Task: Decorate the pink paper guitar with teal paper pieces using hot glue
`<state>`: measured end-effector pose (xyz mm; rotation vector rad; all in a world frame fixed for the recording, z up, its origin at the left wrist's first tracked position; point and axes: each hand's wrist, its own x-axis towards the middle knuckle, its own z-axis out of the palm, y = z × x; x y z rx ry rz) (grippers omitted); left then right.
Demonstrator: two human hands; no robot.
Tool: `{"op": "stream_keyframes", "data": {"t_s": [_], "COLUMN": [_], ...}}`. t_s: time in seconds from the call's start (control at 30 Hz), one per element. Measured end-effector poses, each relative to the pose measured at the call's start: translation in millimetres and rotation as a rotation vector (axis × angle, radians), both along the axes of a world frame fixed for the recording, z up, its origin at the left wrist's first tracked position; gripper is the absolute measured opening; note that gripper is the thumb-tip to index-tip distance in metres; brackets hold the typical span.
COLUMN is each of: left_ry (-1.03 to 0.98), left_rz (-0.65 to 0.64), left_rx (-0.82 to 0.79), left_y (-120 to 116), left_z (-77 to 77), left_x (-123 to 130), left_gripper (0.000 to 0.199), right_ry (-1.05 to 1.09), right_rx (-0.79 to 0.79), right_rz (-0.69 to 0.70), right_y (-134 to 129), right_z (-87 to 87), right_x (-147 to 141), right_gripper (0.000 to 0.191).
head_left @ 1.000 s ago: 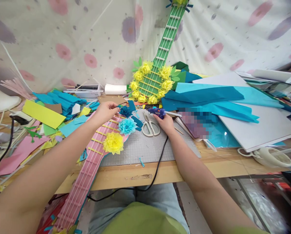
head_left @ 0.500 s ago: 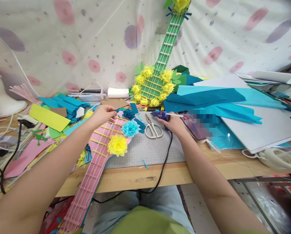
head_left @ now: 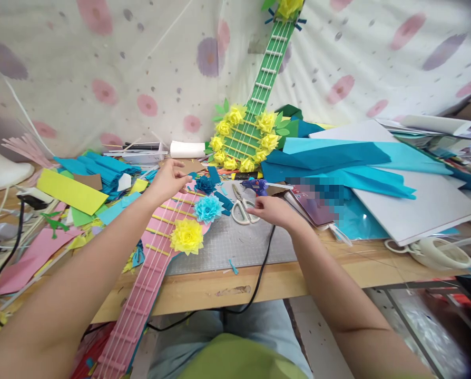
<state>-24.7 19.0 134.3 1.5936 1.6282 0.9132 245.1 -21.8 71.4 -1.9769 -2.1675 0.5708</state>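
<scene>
A pink paper guitar (head_left: 148,284) slants from the table toward my lap, with white strings and yellow frets. A yellow flower (head_left: 187,237), a light blue flower (head_left: 208,209) and a dark blue flower (head_left: 204,184) line its right edge. Above the far end of its body is my left hand (head_left: 169,181), fingers apart and with nothing visible in them. My right hand (head_left: 274,210) reaches over the handles of the scissors (head_left: 242,206), fingertips beside the right loop; whether they touch cannot be made out. Just beyond it lies the blue glue gun (head_left: 256,185), out of my grasp.
A green paper guitar (head_left: 243,138) with yellow flowers leans against the curtain. A phone (head_left: 314,205), blue paper (head_left: 330,158) and a white board (head_left: 417,205) lie at right. Paper scraps (head_left: 71,192) crowd the left. A black cord (head_left: 265,268) crosses the cutting mat (head_left: 219,252).
My right hand has let go of the glue gun and moved toward me, to the scissors' handles. My left hand's fingers have spread from a pinch, lifting slightly off the guitar's edge.
</scene>
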Motion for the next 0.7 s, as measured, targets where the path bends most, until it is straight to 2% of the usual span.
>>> {"op": "stream_keyframes", "data": {"t_s": [0.1, 0.2, 0.3, 0.37, 0.47, 0.7], "left_ry": [-0.013, -0.046, -0.073, -0.071, -0.061, -0.011], "left_rz": [-0.001, 0.015, 0.041, 0.063, 0.099, 0.136], "left_rx": [0.023, 0.033, 0.035, 0.02, 0.005, 0.038], "left_y": [1.7, 4.0, 4.5, 4.5, 6.5, 13.9], "left_z": [-2.1, -5.1, -5.5, -4.3, -3.4, -6.9], "left_x": [-3.6, -9.2, -12.8, -14.0, -15.6, -20.2], "left_gripper": [0.024, 0.02, 0.015, 0.011, 0.01, 0.013], "right_ry": [0.376, 0.74, 0.973, 1.058, 1.102, 1.101], "right_rx": [0.055, 0.098, -0.015, -0.106, -0.202, -0.25], "right_rz": [0.027, -0.102, -0.255, -0.301, -0.292, -0.187], "right_y": [13.5, 34.4, 53.1, 60.2, 62.8, 56.6], "right_z": [-16.4, -34.9, -42.6, -40.2, -32.3, -28.7], "right_x": [-18.6, -39.7, -57.7, -66.2, -73.9, -80.2], "right_gripper": [0.027, 0.014, 0.005, 0.006, 0.01, 0.009]}}
